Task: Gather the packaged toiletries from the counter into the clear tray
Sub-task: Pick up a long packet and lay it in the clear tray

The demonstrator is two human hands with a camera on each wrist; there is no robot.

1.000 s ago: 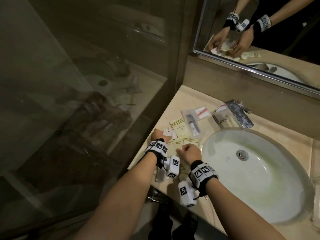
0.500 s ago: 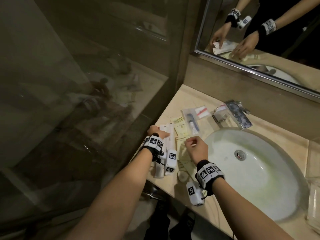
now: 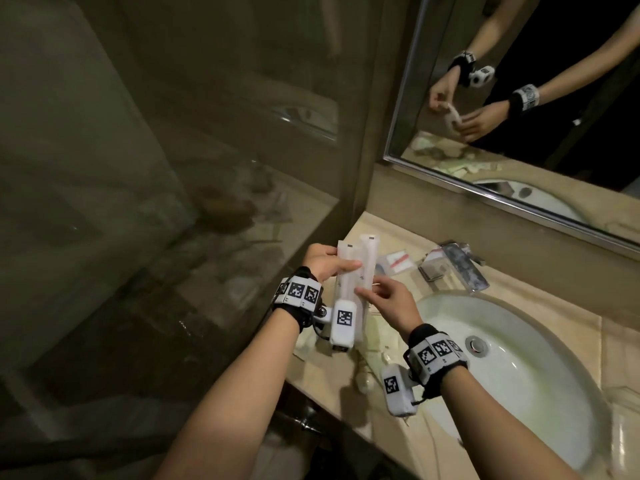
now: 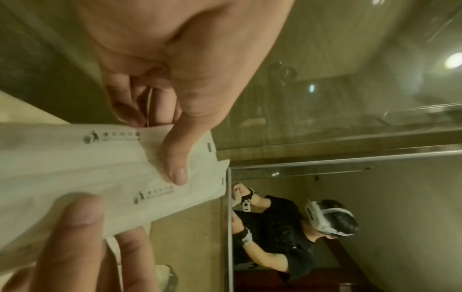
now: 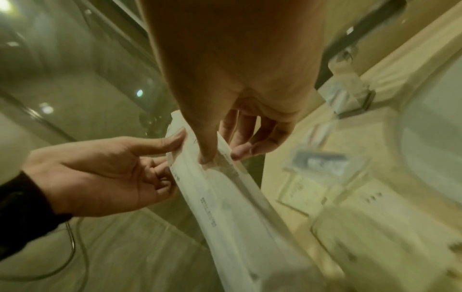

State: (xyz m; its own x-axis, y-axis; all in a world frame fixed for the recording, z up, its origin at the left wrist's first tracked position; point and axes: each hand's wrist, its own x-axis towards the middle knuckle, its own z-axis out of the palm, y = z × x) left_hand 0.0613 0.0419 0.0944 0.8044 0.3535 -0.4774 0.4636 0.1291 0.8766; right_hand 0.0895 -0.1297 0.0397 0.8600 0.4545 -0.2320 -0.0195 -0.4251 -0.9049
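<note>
While both hands, the left hand (image 3: 323,261) and right hand (image 3: 388,299), pinched two long white packets (image 3: 349,271) above the worktop (image 3: 391,341), several packets (image 3: 398,263) lay ungathered and no tray showed.

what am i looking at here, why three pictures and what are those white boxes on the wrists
There is no machine here: a person tidies a bathroom counter with bare hands. The white boxes are small cameras strapped to each wrist.

The wide picture comes from a camera on the person's head, looking down at both arms. The other two come from the wrist cameras, each looking along its hand, so they appear tilted.

The left hand grips two long white packets side by side, lifted above the counter. The right hand pinches the same packets with thumb and fingers.

On the counter lie more small sachets, beside the faucet and sink. The mirror reflects the person.
</note>
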